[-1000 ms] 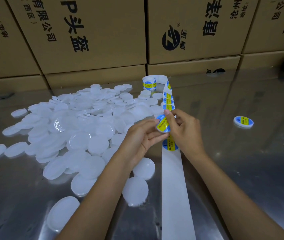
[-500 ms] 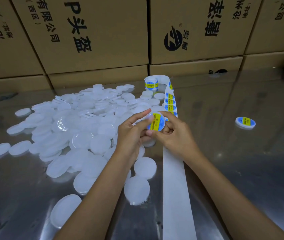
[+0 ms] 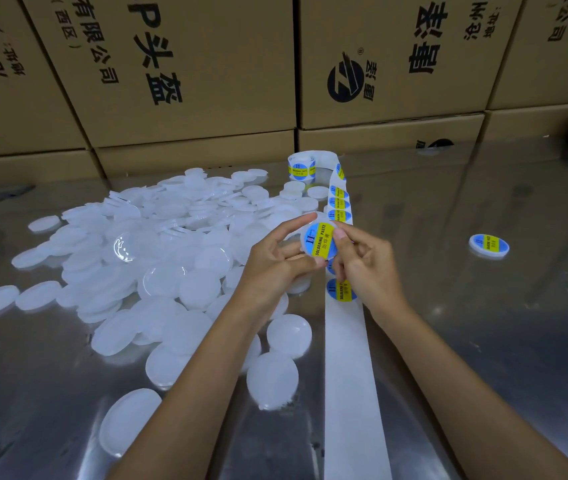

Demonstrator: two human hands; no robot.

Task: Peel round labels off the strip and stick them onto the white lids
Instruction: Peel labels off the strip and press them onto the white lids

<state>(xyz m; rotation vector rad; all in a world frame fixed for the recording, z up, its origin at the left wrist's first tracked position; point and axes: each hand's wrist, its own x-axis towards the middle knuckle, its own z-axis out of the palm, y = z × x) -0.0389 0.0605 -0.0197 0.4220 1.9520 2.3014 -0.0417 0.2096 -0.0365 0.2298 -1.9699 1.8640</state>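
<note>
White lid (image 3: pixel 320 242) bearing 1 round label, pinched between left hand (image 3: pixel 268 261) and right hand (image 3: pixel 362 265) above the label strip (image 3: pixel 344 341) at mid-table (image 3: pixel 483 341); loose lids (image 3: pixel 158 265) heaped leftward, 1 labelled lid (image 3: pixel 489 245) toward the right edge, cartons (image 3: pixel 185 64) along the far edge.

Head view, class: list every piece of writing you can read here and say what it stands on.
"SOLDERING PASTE", with "II": round label on the lid in hand, gripped by the left hand and the right hand.
"有限公司", "(西区)", "P头盔": left carton.
Round logo, large characters: right carton, not surely readable.
Strip labels and the finished lid: too small.
</note>
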